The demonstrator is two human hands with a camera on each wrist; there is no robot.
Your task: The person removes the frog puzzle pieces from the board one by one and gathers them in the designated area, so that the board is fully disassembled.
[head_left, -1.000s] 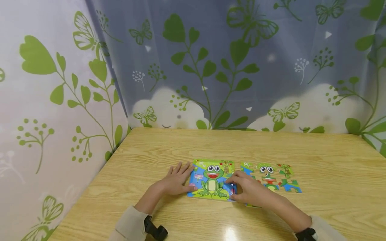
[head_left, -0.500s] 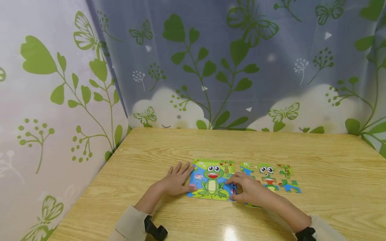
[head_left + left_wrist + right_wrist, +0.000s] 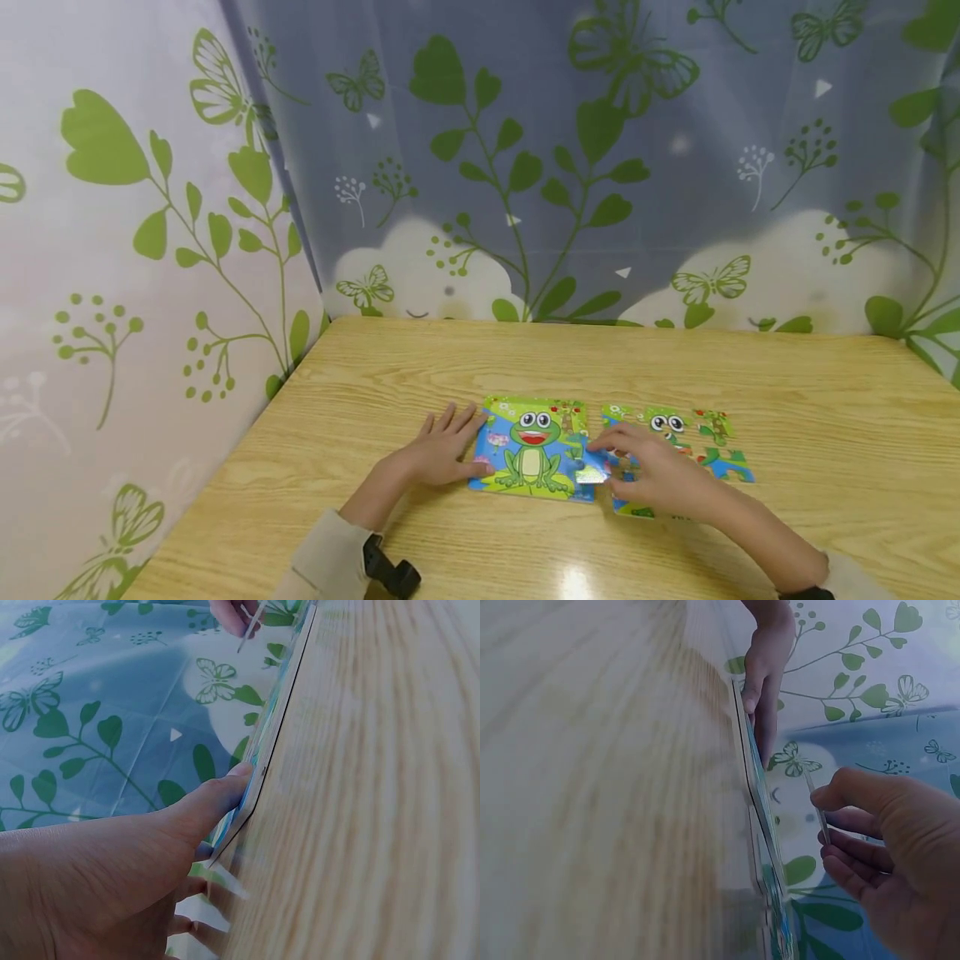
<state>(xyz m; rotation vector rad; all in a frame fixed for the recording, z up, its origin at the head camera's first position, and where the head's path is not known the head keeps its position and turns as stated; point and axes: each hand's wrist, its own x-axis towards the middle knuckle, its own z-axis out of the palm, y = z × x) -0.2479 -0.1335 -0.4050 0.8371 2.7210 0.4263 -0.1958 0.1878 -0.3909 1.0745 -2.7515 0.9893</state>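
A frog jigsaw puzzle (image 3: 531, 460) lies on the table, and a gap shows at its right side. My left hand (image 3: 435, 455) rests along its left edge with fingers spread flat and the thumb (image 3: 217, 796) on the board. My right hand (image 3: 663, 477) pinches a blue puzzle piece (image 3: 594, 472) between thumb and fingers, just over the puzzle's right edge. Seen edge-on in the right wrist view, this puzzle piece (image 3: 819, 806) is held clear of the board.
Several loose puzzle pieces (image 3: 723, 464) lie right of the puzzle, partly hidden under my right hand. The wooden table (image 3: 420, 362) meets a leaf-printed curtain (image 3: 480, 192) at the back and a similar pale one (image 3: 150, 275) at the left.
My right hand has moved right and lifted away from the puzzle with the piece in its fingers, leaving a gap there. My left hand stays put; the head view has shifted slightly.
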